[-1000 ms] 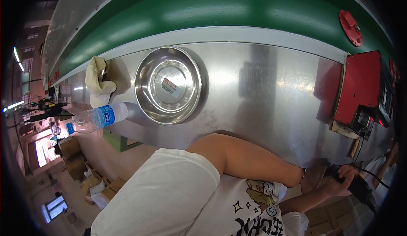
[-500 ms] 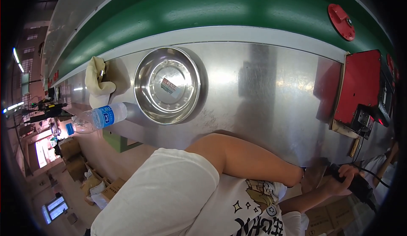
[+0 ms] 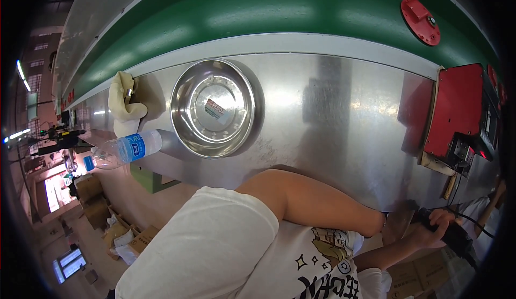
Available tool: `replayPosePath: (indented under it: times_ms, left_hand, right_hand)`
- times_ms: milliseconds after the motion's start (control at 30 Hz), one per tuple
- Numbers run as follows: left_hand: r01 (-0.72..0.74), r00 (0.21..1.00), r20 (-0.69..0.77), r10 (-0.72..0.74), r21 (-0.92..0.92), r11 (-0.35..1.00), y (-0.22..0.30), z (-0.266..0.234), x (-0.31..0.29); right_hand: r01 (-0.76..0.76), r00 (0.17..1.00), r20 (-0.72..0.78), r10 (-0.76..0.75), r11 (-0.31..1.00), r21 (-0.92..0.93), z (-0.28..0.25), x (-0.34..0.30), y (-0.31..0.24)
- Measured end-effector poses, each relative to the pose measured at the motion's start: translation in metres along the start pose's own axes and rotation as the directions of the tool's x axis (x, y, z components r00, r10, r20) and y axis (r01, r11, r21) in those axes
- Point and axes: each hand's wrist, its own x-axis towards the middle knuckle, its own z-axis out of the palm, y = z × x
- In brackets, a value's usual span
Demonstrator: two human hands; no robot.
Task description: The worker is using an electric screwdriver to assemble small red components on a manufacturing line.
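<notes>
At the right edge of the bench, my right hand (image 3: 431, 233) is closed round a black corded tool (image 3: 454, 238). Its kind cannot be made out. My left hand (image 3: 396, 225) is beside it, reaching in from the left, dark and partly hidden. Its fingers and anything in them do not show clearly. A dark, blurred edge sits between the two hands. Nearest above them is a red box-shaped device (image 3: 454, 113) with a black front and a small red light. A black cable (image 3: 473, 221) runs by the tool.
A shiny steel bowl (image 3: 185, 121) with a label inside stands on the metal bench (image 3: 333, 137). Left of it are a beige cloth item (image 3: 121, 102) and a clear bottle (image 3: 115, 152) with a blue cap. A green belt (image 3: 258, 14) along the far side carries a red round part (image 3: 420, 22).
The red round part on the green belt has shifted left and slightly farther away. Both my hands and the black tool stay nearly where they were.
</notes>
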Motion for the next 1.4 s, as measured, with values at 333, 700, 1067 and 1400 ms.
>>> replayPosePath:
  times_ms: [333,700,1067,1400]
  left_hand:
    - [-0.029,0.999,0.026,0.028,0.042,0.999,-0.004,0.000,-0.003]
    - [-0.064,0.996,0.064,0.059,0.083,0.994,-0.009,0.005,-0.004]
    - [-0.112,0.989,0.113,0.098,0.123,0.986,-0.012,0.006,-0.005]
    - [-0.173,0.983,0.087,0.160,0.177,0.969,-0.016,0.032,0.043]
  right_hand:
    - [0.005,1.000,0.005,-0.005,1.000,-0.013,0.001,0.000,0.001]
    - [0.015,1.000,0.020,-0.014,1.000,-0.004,-0.004,-0.001,0.000]
    - [0.004,1.000,-0.021,-0.005,0.999,-0.042,-0.006,-0.001,-0.002]
    - [-0.028,0.999,0.032,0.028,1.000,-0.014,0.008,-0.003,-0.006]
